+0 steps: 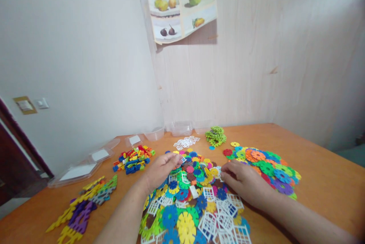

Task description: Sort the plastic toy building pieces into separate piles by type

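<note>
Toward the far part of a mixed heap of plastic pieces, my left hand (162, 171) pinches a small white toy window frame (183, 159) between thumb and fingers. My right hand (242, 181) is at the heap's right edge, its fingers closed on another white toy window frame (219, 174), partly hidden by the fingertips. Beneath and between both hands lies the heap of notched flower-shaped discs (186, 227) in many colours. More white window frames (207, 225) lie scattered over its near side, and a small white block (193, 191) rests in its middle.
Sorted piles surround the heap: small colourful blocks (134, 159), yellow and purple interlocking pieces (82, 211), white frames (186, 142), green pieces (216, 136) and larger discs (265, 168). Clear plastic tubs (179, 128) and lids (76, 171) line the wooden table's (310, 183) back and left edges.
</note>
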{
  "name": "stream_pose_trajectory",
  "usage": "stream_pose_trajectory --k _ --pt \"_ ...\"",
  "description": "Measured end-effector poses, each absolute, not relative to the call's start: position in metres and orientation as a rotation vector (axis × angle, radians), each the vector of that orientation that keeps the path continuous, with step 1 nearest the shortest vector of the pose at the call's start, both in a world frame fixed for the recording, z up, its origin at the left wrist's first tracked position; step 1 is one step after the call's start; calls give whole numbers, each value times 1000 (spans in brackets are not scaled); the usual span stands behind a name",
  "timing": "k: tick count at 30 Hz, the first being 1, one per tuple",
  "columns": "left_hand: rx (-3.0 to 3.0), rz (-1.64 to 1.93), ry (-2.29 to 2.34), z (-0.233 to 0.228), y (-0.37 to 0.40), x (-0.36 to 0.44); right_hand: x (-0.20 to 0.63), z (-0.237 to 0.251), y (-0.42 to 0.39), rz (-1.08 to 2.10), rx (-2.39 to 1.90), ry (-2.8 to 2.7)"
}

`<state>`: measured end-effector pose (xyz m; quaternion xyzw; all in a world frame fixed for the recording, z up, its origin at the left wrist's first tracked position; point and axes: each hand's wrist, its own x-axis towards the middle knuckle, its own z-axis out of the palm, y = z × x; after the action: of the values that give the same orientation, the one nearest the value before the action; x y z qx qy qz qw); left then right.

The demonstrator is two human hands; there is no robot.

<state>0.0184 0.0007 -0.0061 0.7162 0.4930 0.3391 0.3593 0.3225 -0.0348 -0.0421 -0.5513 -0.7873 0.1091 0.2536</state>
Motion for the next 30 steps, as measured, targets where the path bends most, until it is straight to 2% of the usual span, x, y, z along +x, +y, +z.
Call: stream_pose_trajectory --k 9,17,26,30 --pt "1704 947 1236 -3 4 17 317 -43 -34 293 -1465 -2149" --pt "1739 1100 1510 -18 25 1 311 -42 -38 293 -1429 -2144" --pt "2009 797 1540 -27 22 0 312 -50 -35 273 -1449 -2110" --pt "2017 773 1470 -26 21 2 310 -44 -39 250 -1450 -2120"
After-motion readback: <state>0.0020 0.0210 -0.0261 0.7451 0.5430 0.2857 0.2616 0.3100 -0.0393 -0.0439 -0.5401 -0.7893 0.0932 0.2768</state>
